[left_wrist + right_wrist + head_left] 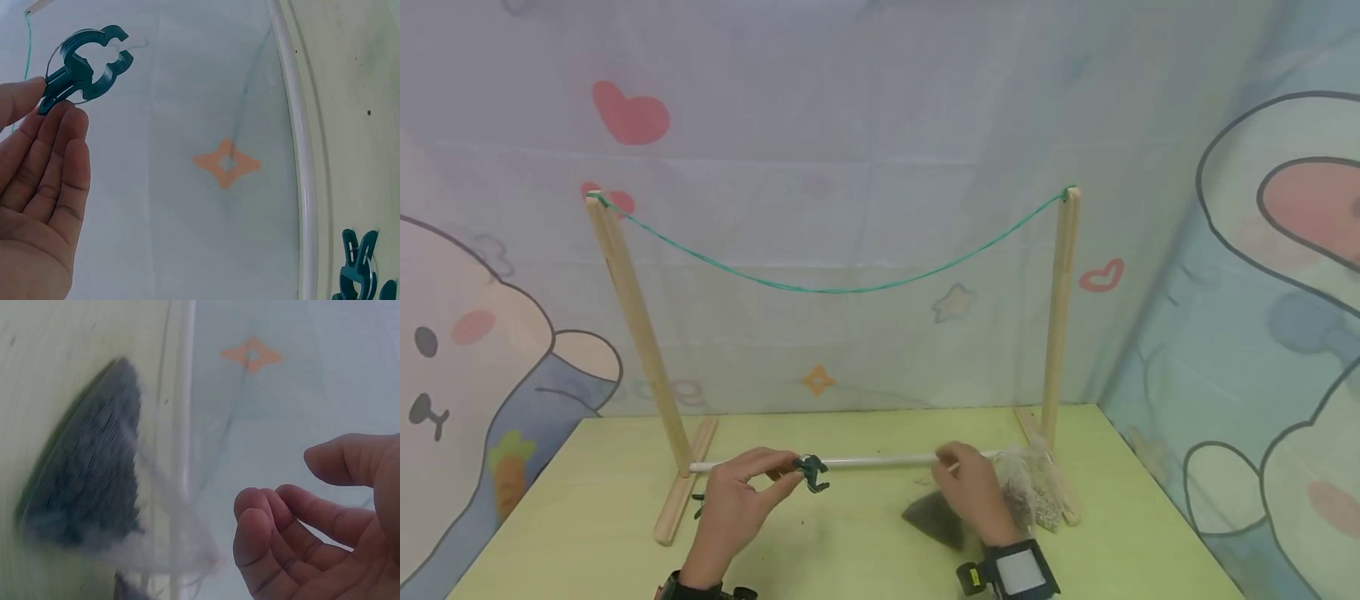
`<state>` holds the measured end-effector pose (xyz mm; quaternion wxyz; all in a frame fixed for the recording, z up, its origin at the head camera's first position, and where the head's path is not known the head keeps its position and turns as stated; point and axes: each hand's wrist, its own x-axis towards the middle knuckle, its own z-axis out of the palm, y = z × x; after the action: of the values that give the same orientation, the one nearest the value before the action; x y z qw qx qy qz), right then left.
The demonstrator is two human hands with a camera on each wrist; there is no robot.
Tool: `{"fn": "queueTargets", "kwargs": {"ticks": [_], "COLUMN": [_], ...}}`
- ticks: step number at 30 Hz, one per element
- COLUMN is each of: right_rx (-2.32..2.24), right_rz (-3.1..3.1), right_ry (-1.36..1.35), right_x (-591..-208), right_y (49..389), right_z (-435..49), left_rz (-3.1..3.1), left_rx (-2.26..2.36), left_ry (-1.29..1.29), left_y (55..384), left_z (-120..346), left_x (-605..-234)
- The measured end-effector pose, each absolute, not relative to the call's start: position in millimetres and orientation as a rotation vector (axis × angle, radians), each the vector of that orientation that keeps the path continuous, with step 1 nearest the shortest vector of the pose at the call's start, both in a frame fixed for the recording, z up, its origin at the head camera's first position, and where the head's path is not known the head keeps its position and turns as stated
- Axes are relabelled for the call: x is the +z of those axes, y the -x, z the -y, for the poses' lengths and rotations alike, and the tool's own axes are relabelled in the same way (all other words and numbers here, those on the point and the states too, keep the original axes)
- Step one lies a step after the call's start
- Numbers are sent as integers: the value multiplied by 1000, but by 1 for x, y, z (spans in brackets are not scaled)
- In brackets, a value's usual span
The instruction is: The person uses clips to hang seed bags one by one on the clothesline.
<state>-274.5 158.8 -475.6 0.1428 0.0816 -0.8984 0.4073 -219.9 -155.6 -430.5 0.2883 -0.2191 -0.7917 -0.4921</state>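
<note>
My left hand (739, 498) pinches a dark green plastic spring clip (74, 74) by its handles, between thumb and fingertips. Its curved jaws point away from the hand with a small gap between their tips. On the right, my right hand (976, 493) hovers with loosely bent fingers, thumb apart from them and nothing between. Beside it a clear bag with dark grey filling (94, 469) leans on the table, blurred; its see-through top stretches towards the fingers in the right wrist view. Behind that hand are more clear bags (1043, 500) with speckled contents.
A green cord (827, 291) sags between two wooden posts (642, 333) (1061, 317). A white rod (880, 460) runs low between their feet. More green clips (357, 265) lie on the pale yellow table (842, 567) by the left foot. A printed cloth (865, 100) hangs behind.
</note>
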Motion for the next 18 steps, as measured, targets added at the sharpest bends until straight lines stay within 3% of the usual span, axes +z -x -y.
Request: {"fn": "queueTargets", "kwargs": {"ticks": [10, 18], "right_rx": [1153, 1141], "right_rz": [2709, 2715], "right_ry": [81, 141], "right_x": [-484, -493], "right_y": [283, 284], "right_z": [-174, -178], "left_rz": [2130, 2145], "left_rx": [-1276, -1228], "left_ry": [490, 482], "left_y": [221, 224], "left_z": [158, 158], "left_x": [-434, -438]}}
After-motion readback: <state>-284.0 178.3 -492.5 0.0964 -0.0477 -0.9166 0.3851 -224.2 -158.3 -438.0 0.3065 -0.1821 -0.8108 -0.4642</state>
